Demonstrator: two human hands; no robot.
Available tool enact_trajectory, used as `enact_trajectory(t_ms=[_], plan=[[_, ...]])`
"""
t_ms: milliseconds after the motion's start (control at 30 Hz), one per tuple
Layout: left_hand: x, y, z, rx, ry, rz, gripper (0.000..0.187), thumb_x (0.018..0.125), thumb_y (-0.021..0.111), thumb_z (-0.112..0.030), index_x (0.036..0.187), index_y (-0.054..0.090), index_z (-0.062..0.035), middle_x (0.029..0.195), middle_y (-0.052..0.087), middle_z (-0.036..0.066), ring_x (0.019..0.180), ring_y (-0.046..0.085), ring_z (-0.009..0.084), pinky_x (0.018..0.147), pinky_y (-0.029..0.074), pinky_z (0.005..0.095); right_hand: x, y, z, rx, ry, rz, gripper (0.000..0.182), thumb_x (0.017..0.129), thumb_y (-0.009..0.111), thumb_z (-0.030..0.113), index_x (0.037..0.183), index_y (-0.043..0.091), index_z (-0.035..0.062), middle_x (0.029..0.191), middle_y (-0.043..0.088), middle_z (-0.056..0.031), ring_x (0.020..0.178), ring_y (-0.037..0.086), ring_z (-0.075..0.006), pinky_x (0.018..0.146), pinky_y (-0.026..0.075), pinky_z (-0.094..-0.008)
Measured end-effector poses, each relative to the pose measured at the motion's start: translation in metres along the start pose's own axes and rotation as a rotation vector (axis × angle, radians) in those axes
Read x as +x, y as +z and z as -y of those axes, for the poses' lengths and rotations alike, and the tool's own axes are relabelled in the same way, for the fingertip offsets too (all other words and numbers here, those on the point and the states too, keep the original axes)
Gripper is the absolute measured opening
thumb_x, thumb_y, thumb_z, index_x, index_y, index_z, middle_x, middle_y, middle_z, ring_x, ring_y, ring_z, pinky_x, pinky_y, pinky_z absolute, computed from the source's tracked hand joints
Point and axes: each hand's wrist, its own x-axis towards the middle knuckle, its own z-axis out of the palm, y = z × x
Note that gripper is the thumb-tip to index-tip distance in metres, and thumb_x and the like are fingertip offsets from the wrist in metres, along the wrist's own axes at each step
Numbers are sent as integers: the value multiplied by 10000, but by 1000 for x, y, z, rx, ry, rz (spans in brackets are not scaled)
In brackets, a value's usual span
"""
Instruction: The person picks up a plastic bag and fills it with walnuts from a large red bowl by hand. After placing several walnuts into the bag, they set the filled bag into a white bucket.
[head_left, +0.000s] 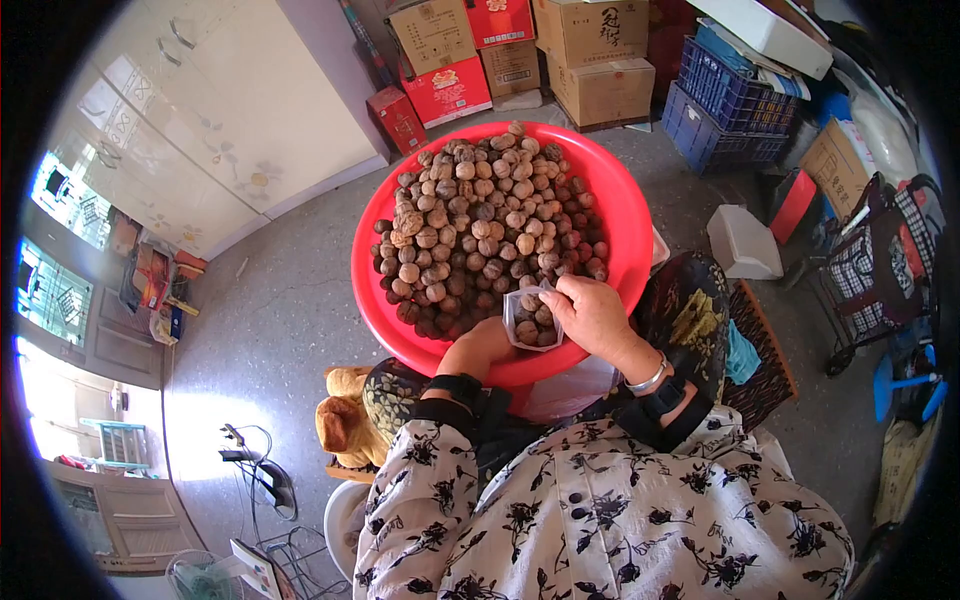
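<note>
A wide red basin (627,215) holds a large heap of brown walnuts (480,200). At its near edge stands a small clear plastic bag (545,343), its mouth spread wide, with several walnuts inside. My right hand (592,315) pinches the bag's rim on the right side, fingers closed on it. My left hand (487,343) lies low in the basin, just left of the bag; its fingers are hidden behind the bag and the walnuts, so its hold cannot be made out.
Cardboard boxes (600,90) and red boxes stand beyond the basin. Blue crates (715,130) and a white foam box (745,243) are to the right, near a checked cart (870,260). Cables (258,470) lie on the floor at lower left.
</note>
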Motion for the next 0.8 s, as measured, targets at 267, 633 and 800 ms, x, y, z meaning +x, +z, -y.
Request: enact_trajectory(t_ms=[267,633,800], plan=[[-21,-21,-60,-18,-70,-154,407,864,675,-337,1254,639,-227,1229,668,111,1131,629,309,945,497,380,-1,2,-3,-27,2,-1,308,913,649,289,759,562,37,707,607,-167,692,619,-391,605,483,-480],[-3,-3,-8,-68,-28,-21,418,878,634,-422,1227,653,-191,1169,690,137,1075,651,341,909,511,393,-1,3,-3,-18,-10,-24,290,904,674,233,765,533,21,713,583,-163,683,597,-386,593,460,-458],[-15,-9,-28,-28,-57,-4,422,874,636,-425,1230,652,-199,1162,691,139,1073,652,345,903,514,396,0,2,-2,11,21,-48,292,905,676,241,767,530,28,703,585,-174,672,596,-392,583,458,-462]])
